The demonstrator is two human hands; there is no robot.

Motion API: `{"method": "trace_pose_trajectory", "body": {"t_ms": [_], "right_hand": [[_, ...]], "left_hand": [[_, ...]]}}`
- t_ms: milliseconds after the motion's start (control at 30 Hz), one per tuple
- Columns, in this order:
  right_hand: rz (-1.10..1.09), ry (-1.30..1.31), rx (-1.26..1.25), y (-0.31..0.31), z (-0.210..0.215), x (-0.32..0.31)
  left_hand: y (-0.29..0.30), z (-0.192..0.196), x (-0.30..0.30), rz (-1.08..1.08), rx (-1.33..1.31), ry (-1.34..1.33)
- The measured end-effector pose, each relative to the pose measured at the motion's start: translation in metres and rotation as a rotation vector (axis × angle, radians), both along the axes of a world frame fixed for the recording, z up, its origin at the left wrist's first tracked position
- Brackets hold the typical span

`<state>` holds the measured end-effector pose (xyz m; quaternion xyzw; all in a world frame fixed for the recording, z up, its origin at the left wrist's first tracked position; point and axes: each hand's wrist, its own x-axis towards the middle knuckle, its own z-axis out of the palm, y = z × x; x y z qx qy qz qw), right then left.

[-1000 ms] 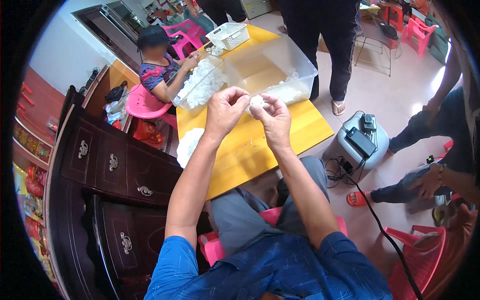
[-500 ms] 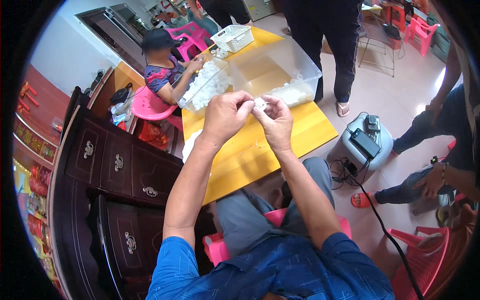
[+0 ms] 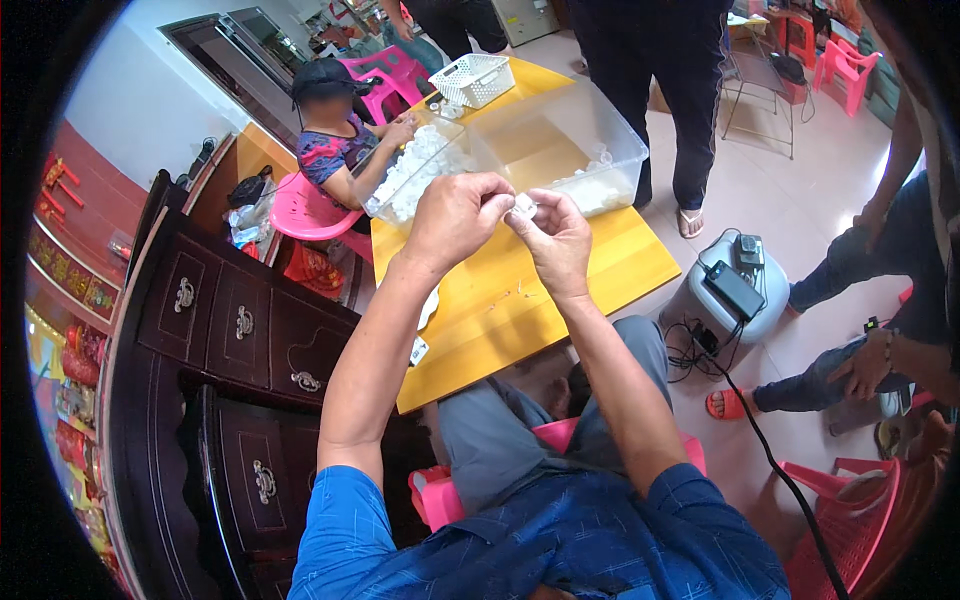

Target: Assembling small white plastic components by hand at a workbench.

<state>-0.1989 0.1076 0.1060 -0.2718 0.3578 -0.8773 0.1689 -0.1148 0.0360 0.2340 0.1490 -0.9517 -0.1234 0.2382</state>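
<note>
Above the yellow table (image 3: 590,268), a small white plastic piece (image 3: 523,206) sits between my two hands. My right hand (image 3: 560,250) pinches it in thumb and fingers. With thumb and forefinger closed, my left hand (image 3: 455,222) is at the piece's left side; fingers hide part of it, and its exact kind is too small to make out. Just beyond my hands is a large clear plastic tub (image 3: 622,150) with some white pieces in its right side. Left of it, a second clear container is heaped with white pieces (image 3: 425,165).
A person (image 3: 335,145) sits at the table's far left, hands at the heaped container. A white perforated basket (image 3: 472,80) stands at the far end. Dark drawers (image 3: 240,320) flank my left. A grey stool (image 3: 735,290) with black adapters and cables is right. Other people stand around.
My view has shifted slightly, and a white item by my left forearm shows more. My fingers have moved a little around the white piece, still held between my hands.
</note>
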Motion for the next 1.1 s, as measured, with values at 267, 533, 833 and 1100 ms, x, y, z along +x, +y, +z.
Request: {"method": "trace_pose_trajectory", "body": {"t_ms": [267, 533, 833, 1100], "right_hand": [[0.0, 0.002, -0.01, -0.002, 0.004, -0.002], [0.012, 0.019, 0.015, -0.004, 0.006, -0.005], [-0.032, 0.079, 0.036, 0.001, 0.013, -0.011], [-0.088, 0.123, 0.074, 0.007, 0.021, -0.013]], "left_hand": [[0.003, 0.004, -0.001, -0.039, -0.141, 0.007], [0.002, 0.007, -0.002, -0.065, -0.218, -0.006], [0.004, 0.013, -0.007, -0.076, -0.264, -0.015], [0.009, 0.019, -0.01, -0.09, -0.271, -0.015]]}}
